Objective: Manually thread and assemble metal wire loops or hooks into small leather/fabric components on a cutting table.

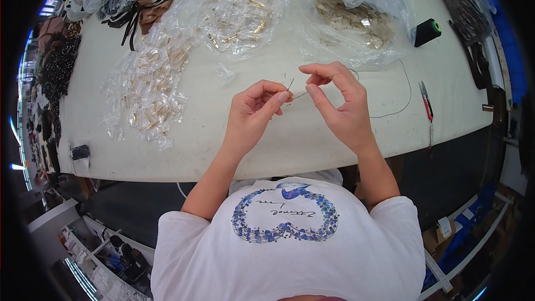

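Observation:
My left hand is closed in a pinch on a thin needle, whose tip points up and away from the fingertips. A dark thread runs from beside the needle toward my right hand, passes behind it and loops across the table on the right. My right hand is raised just right of the needle, thumb and forefinger apart, with nothing visible gripped between them. Both hands are over the near middle of the pale table.
Clear bags of gold-coloured metal parts lie at left and back. A plastic bag of brownish pieces is at back right, near a black thread cone. Red-handled scissors lie at right. Dark straps lie back left.

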Demonstrator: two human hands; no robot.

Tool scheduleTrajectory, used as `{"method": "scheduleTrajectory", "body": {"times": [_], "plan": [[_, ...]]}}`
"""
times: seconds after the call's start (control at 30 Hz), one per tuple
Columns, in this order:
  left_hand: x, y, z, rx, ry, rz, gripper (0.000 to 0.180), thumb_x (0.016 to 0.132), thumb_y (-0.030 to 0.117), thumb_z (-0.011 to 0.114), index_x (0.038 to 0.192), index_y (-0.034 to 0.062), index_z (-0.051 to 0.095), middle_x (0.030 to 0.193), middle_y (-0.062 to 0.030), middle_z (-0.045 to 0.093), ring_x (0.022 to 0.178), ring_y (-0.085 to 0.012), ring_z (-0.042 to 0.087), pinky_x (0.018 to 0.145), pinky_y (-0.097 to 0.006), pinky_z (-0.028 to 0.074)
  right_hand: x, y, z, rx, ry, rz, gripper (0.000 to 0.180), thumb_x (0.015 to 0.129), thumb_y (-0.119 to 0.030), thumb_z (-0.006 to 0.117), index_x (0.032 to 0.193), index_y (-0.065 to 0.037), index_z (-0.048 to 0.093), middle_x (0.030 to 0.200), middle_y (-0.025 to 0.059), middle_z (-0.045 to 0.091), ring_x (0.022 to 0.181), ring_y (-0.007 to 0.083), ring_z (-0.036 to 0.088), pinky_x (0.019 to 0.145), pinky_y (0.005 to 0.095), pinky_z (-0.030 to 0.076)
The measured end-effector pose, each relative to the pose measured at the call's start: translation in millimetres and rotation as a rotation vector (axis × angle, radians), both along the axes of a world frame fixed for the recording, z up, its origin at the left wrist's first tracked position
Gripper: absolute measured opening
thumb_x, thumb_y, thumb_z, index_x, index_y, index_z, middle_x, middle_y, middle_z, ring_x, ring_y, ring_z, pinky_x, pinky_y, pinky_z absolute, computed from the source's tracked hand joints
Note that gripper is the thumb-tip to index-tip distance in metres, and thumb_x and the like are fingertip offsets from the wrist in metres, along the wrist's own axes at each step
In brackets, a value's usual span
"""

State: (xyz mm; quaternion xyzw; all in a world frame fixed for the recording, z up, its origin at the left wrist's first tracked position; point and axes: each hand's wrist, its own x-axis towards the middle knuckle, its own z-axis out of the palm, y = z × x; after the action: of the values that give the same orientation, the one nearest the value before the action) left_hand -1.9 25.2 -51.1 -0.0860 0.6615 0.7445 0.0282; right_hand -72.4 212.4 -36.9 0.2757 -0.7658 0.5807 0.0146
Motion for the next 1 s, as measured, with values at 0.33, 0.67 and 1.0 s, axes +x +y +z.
{"method": "scheduleTrajectory", "body": {"times": [0.33,0.67,1.0], "plan": [[5.2,-0.4,-0.7,-0.234,0.103,-0.079,0.009,0.099,0.008,0.061,0.101,0.0011,0.067,0.093,-0.0041,0.071,0.085,-0.0109,0.067,0.07,-0.025,0.05,-7.0,6.2,5.3,0.221,0.212,0.114,0.015,0.08,-0.002,0.074,0.094,-0.008,0.073,0.089,0.0042,0.067,0.083,0.0219,0.062,0.076,0.0331,0.048],[3.5,-1.4,4.1,0.096,-0.042,-0.082,0.012,0.099,0.01,0.062,0.103,-0.0001,0.065,0.094,-0.0089,0.072,0.083,-0.0112,0.066,0.072,-0.025,0.051,-5.9,2.2,-2.0,0.168,0.169,-0.011,0.006,0.083,-0.007,0.073,0.084,-0.007,0.067,0.078,0.004,0.064,0.075,0.0231,0.059,0.071,0.0357,0.044],[-7.4,13.9,4.7,0.027,0.116,0.148,0.012,0.096,0.007,0.065,0.103,-0.0023,0.067,0.094,-0.0106,0.072,0.084,-0.0139,0.069,0.076,-0.027,0.057,-1.6,-5.8,-1.5,0.174,0.26,-0.028,0.008,0.082,-0.005,0.073,0.08,-0.007,0.065,0.074,0.0034,0.063,0.067,0.0222,0.058,0.068,0.0359,0.043]]}}
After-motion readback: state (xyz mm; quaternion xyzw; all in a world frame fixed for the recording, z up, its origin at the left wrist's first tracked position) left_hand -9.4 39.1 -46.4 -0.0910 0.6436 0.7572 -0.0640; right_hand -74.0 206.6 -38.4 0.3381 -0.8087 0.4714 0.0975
